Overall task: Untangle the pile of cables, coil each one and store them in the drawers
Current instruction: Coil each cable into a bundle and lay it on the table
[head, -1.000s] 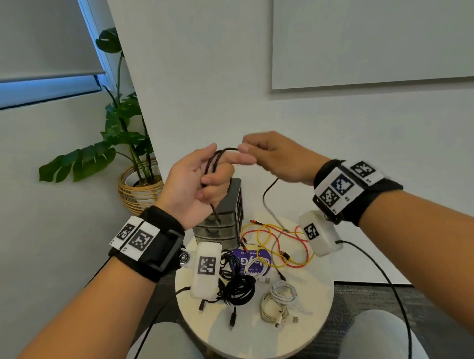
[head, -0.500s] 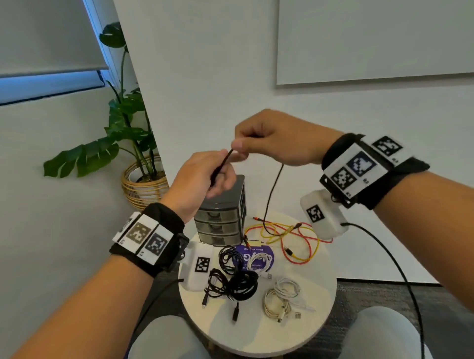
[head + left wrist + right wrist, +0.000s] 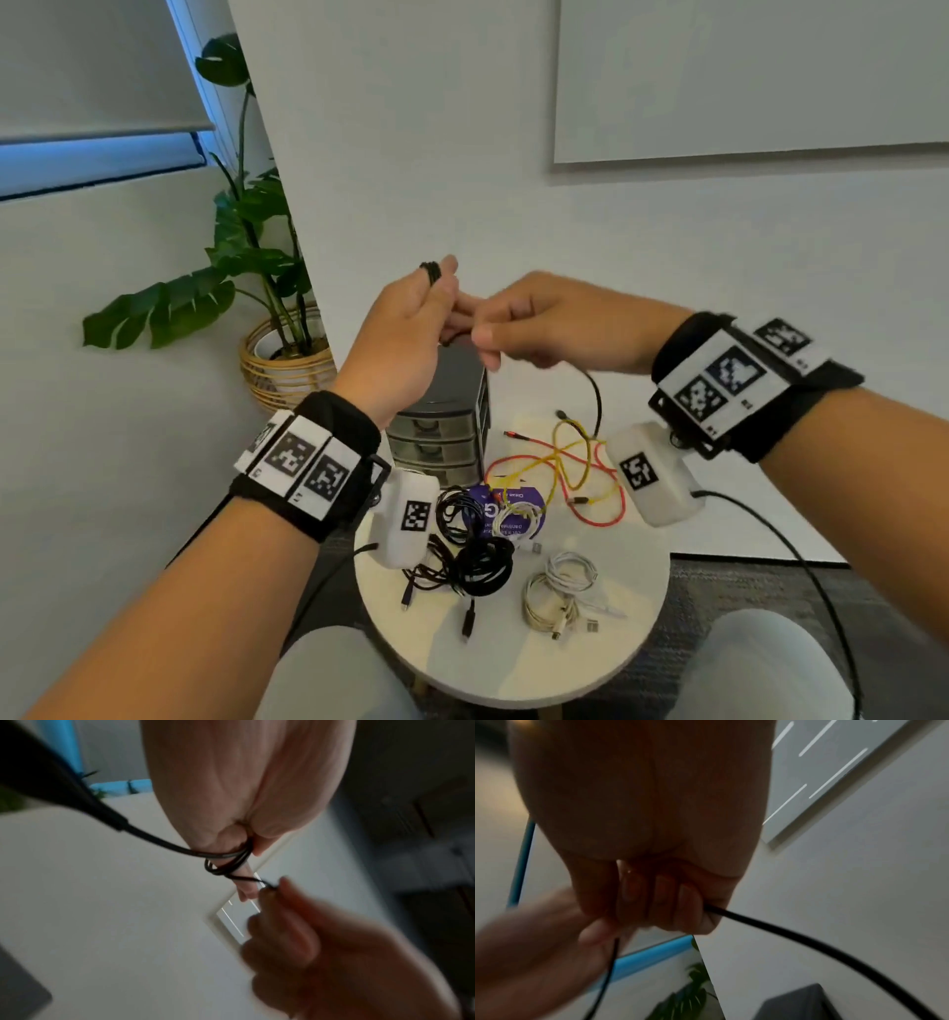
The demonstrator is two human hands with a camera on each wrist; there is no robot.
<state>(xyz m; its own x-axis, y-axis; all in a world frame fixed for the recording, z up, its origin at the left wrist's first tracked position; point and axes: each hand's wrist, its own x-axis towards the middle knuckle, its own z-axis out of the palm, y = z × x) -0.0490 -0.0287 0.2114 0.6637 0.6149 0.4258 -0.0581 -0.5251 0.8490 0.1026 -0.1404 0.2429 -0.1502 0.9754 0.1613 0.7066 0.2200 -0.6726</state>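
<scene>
A thin black cable (image 3: 431, 271) is looped round the fingers of my left hand (image 3: 411, 329), raised above the grey drawer unit (image 3: 441, 426). In the left wrist view the cable loops (image 3: 228, 862) circle two fingers. My right hand (image 3: 539, 329) touches the left and pinches the same cable; its free end (image 3: 595, 395) hangs down toward the table. In the right wrist view the cable (image 3: 782, 931) leaves my curled right fingers (image 3: 659, 898). All three drawers look closed.
On the round white table (image 3: 606, 668) lie tangled red and yellow cables (image 3: 565, 462), a black cable bundle (image 3: 477, 560), white cables (image 3: 560, 591) and a purple packet (image 3: 508, 506). A potted plant (image 3: 267, 288) in a wicker basket stands at the left by the wall.
My left hand turned and rose, with black loops now over its fingertips. My right hand dropped and closed in on the left, and the hanging tail grew shorter.
</scene>
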